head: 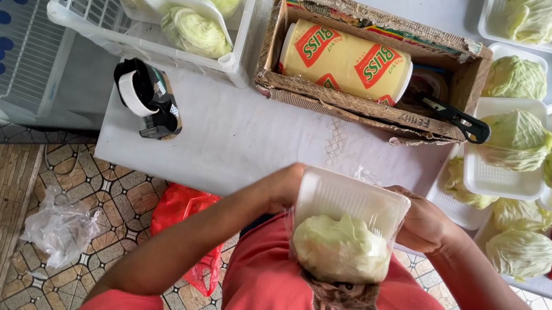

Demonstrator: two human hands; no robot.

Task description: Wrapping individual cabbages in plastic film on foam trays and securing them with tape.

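Head view: both hands, left hand (280, 189) and right hand (426, 224), fingers clasped a white foam tray (347, 199) holding a cabbage piece (340, 247) against the chest, seemingly mid-wrap, film needing tightening next.

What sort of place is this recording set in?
Probably a small produce-packing spot, perhaps a shop or home business. Both hands, left hand and right hand, hold a cabbage in a white tray; more trayed cabbages and a wrap roll sit on the table.
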